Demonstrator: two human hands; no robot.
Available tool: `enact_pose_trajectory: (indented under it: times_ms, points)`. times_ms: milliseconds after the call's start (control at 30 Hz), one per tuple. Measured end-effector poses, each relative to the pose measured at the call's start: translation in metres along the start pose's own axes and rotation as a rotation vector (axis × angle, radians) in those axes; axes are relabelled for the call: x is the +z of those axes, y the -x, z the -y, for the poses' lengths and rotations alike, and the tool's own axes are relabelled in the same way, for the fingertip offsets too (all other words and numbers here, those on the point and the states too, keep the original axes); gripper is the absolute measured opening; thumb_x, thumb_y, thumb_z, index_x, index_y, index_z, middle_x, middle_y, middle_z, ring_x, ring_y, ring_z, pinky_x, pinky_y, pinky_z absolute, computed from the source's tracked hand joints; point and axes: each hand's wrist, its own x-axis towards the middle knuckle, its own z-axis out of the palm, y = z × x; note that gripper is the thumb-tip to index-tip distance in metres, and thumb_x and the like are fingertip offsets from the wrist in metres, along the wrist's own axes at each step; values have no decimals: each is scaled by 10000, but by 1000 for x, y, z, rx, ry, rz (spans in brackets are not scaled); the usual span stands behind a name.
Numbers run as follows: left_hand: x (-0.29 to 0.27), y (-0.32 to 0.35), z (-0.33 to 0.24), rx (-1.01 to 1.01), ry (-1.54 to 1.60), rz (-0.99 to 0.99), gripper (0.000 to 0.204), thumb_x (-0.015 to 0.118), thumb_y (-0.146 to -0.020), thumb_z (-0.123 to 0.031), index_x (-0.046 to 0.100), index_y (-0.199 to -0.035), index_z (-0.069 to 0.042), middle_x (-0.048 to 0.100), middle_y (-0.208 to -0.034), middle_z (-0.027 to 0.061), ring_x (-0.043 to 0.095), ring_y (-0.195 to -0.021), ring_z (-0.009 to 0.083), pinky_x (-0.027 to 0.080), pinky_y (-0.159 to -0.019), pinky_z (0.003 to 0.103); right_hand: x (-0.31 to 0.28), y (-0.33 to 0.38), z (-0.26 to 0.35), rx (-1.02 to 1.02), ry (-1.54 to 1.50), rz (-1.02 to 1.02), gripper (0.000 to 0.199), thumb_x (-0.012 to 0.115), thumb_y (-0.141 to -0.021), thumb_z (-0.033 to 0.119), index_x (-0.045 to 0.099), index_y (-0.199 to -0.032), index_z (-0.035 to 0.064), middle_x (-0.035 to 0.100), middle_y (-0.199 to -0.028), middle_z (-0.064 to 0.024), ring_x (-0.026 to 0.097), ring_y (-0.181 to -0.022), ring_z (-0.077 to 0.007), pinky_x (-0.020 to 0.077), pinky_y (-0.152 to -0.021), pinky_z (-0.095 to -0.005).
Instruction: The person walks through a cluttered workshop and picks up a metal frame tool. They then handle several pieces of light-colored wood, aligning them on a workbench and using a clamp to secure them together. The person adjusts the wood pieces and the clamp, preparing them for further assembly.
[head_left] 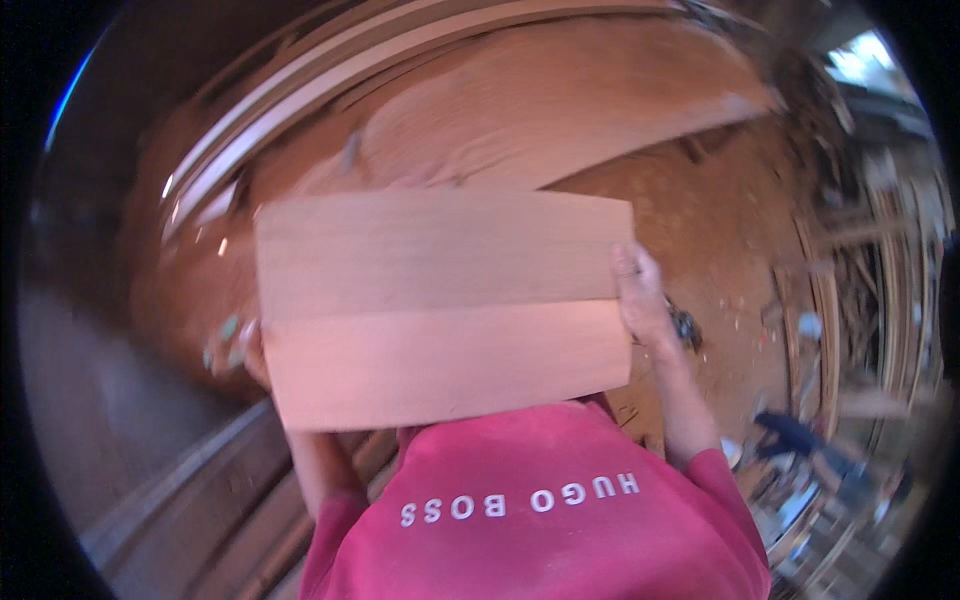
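Observation:
A flat, light-brown wooden panel point(450, 255) is held up in front of my chest. A straight seam runs across it, with a darker upper half and a paler lower half. My right hand point(642, 295) grips the right edge, its thumb lying on the face and its other fingers hidden behind. At the left edge, my left hand point(257, 357) is closed on the panel, mostly hidden by it and blurred. My pink-red shirt shows below the panel.
Beyond the panel, a broad pale board point(560, 100) lies over reddish-brown, dusty ground point(715, 250). Long light strips point(300, 95) stretch along the far left. Stacked timber point(890, 270) stands at right; long planks point(215, 500) lie at lower left. A blurred dark-clothed person point(835, 460) appears at lower right.

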Motion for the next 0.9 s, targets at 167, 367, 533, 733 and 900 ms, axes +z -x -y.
enact_pose_trajectory:
  times_ms: [167,367,533,733,900]
  points:
    - [139,-43,8,-376,-308,372,568,471,-940,-521,562,-1206,-28,628,-1136,122,604,-1031,246,485,-907,398,-72,-4,25,-22,124,-230,563,550,-948,430,499,-1247,-44,635,-1116,-187,598,-1050,-230,464,-901,-360]
    - [301,-82,107,-287,-899,415,494,543,-957,-407,535,-1217,14,606,-1147,109,575,-1035,196,464,-899,339,-166,-30,46,-20,174,-428,632,579,-923,449,455,-1298,-45,626,-1128,-230,607,-1072,-272,463,-910,-377]
    - [410,-122,179,-358,-802,631,580,447,-975,-505,525,-1236,7,569,-1193,100,538,-1076,185,423,-942,341,-223,-59,61,45,191,-621,672,611,-901,450,435,-1318,-47,623,-1143,-235,605,-1084,-281,455,-927,-373]
    - [535,-146,274,-127,-1169,895,517,340,-1035,-411,573,-1119,43,601,-1024,102,519,-967,154,411,-867,303,-287,-78,58,122,125,-861,565,621,-919,335,455,-1300,-48,636,-1116,-225,617,-1057,-264,461,-908,-364]
    - [633,-146,364,145,-1261,1111,519,317,-1042,-387,561,-1113,66,615,-979,124,527,-911,173,413,-838,311,-361,-110,42,226,132,-938,535,553,-952,361,465,-1288,-45,635,-1096,-241,626,-1045,-298,467,-888,-379]
